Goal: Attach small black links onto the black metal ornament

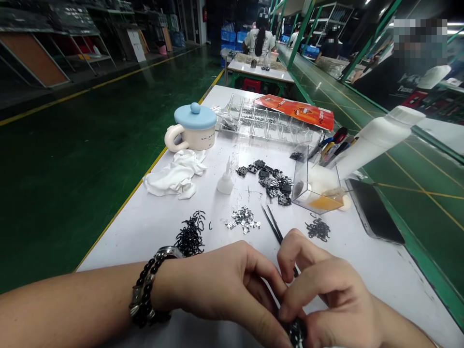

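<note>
At the bottom of the view, my left hand (228,285) and my right hand (337,295) meet, their fingers closed around a small black part (297,332) with a shiny metal bit. Fingertips hide much of it. Black tweezers (273,224) rest beside my right hand, their lower end behind its fingers. Around them on the white table lie a pile of black curved pieces (189,236), small silver pieces (244,219), black assembled parts (271,181) and a smaller heap of dark pieces (318,229).
A lidded mug (195,133), white cloth (176,176), small dropper bottle (225,181), compartment tray (253,121), orange packet (297,110), clear tool box (315,188), white bottle (377,140) and phone (377,210) stand or lie around. Other people sit farther back.
</note>
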`<action>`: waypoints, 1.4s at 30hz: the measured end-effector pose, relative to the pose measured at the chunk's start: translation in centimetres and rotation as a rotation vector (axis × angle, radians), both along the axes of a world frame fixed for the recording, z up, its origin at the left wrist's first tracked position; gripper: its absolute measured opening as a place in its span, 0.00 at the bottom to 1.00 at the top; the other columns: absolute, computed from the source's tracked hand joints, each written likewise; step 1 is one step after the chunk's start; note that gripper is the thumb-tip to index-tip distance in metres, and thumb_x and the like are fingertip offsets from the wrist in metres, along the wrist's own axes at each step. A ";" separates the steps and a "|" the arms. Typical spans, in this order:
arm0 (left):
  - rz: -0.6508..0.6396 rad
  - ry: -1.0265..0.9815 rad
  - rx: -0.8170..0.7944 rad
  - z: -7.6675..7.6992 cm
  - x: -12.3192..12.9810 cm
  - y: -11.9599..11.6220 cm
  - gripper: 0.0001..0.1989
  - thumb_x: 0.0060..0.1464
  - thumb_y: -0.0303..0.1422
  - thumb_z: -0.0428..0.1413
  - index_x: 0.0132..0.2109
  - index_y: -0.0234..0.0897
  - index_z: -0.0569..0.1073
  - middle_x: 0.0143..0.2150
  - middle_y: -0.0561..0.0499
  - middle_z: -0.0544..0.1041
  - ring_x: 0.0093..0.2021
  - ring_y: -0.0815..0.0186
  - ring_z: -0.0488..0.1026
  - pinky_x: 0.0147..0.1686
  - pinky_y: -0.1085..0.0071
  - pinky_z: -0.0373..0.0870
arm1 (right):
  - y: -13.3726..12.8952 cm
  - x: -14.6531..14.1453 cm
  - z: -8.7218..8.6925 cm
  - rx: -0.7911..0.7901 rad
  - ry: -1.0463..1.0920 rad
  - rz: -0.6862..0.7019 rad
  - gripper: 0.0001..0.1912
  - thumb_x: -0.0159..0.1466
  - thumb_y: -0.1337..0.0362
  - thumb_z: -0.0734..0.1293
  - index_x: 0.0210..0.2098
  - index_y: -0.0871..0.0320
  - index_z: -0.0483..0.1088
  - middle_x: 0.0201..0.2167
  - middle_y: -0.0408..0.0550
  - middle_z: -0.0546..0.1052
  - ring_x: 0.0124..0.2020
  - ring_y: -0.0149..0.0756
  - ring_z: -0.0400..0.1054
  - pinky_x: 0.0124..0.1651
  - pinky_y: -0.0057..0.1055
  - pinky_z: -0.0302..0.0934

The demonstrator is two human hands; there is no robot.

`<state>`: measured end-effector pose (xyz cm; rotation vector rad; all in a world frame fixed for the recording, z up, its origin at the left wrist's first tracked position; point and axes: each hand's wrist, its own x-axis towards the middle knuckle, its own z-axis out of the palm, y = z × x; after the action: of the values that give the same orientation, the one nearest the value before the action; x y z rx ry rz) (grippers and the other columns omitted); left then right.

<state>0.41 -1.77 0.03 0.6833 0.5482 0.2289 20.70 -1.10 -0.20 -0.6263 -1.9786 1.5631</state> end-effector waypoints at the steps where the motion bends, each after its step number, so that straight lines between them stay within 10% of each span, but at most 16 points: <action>1: -0.008 0.006 0.001 0.1 0.0 0.0 0.15 0.32 0.33 0.69 0.31 0.36 0.75 0.30 0.55 0.77 0.33 0.71 0.73 0.35 0.77 0.70 | 0.0 0.0 0.0 -0.022 -0.012 0.005 0.10 0.52 0.60 0.72 0.35 0.52 0.76 0.35 0.44 0.63 0.34 0.27 0.62 0.37 0.25 0.59; 14: -0.011 0.004 -0.031 0.0 0.1 0.3 0.21 0.26 0.25 0.70 0.33 0.34 0.75 0.30 0.55 0.78 0.32 0.71 0.74 0.34 0.78 0.70 | -0.4 -0.4 0.1 -0.191 0.021 -0.012 0.08 0.50 0.66 0.73 0.31 0.54 0.74 0.33 0.41 0.61 0.34 0.24 0.61 0.37 0.21 0.60; 30: 0.133 -0.198 -0.164 -0.2 1.0 -1.1 0.17 0.34 0.25 0.68 0.37 0.32 0.77 0.30 0.53 0.77 0.28 0.76 0.72 0.28 0.83 0.67 | 0.3 -0.3 0.4 -0.121 0.007 0.003 0.19 0.50 0.46 0.69 0.30 0.54 0.75 0.31 0.43 0.62 0.32 0.27 0.60 0.36 0.27 0.57; 38: 0.163 -0.238 -0.221 0.3 0.8 -1.0 0.15 0.37 0.24 0.66 0.37 0.29 0.76 0.35 0.47 0.79 0.31 0.73 0.75 0.31 0.82 0.70 | 1.5 2.7 2.7 0.209 -0.005 -0.174 0.10 0.59 0.54 0.66 0.30 0.54 0.68 0.26 0.42 0.66 0.29 0.29 0.61 0.34 0.28 0.58; 42: 0.259 -0.300 -0.209 0.1 0.7 -0.7 0.16 0.38 0.28 0.67 0.37 0.29 0.75 0.36 0.43 0.78 0.33 0.64 0.78 0.34 0.72 0.74 | 3.1 6.8 2.2 0.579 -0.440 -0.317 0.01 0.60 0.66 0.64 0.32 0.54 0.68 0.29 0.45 0.71 0.33 0.33 0.65 0.36 0.31 0.61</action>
<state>1.10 -2.48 0.13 0.3639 0.3643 0.5002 27.54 2.01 2.00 -1.0259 -2.3518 0.6463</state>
